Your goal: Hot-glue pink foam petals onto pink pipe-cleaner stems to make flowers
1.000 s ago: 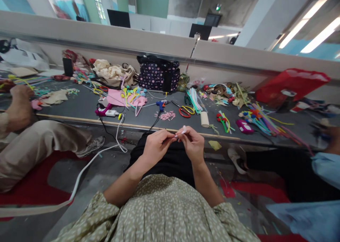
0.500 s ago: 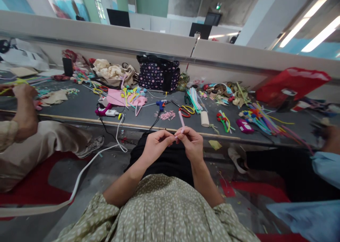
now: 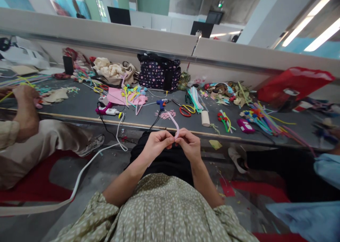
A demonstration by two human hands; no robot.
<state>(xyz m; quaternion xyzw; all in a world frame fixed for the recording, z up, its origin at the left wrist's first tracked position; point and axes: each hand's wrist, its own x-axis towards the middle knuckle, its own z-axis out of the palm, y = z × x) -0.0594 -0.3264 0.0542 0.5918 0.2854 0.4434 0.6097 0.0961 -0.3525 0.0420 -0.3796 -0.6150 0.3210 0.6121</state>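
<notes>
My left hand and my right hand meet in front of my lap, fingertips together, both pinching a thin pink pipe cleaner. Its free end sticks up and to the left from between my fingers. Just beyond my hands runs the front edge of a low grey worktable. On it, closest to my hands, lie pink cuttings, a blue glue gun and red-and-yellow scissors.
A dotted black bag, a cardboard roll, bundles of coloured pipe cleaners and a red bag lie on the table. A white cable crosses the floor. One person's hand works at the left; another person sits at the right.
The pink pipe cleaner's free end has grown longer above my fingers and swung from upright toward the left. My hands stayed together in place. The person's hand at the left rose slightly.
</notes>
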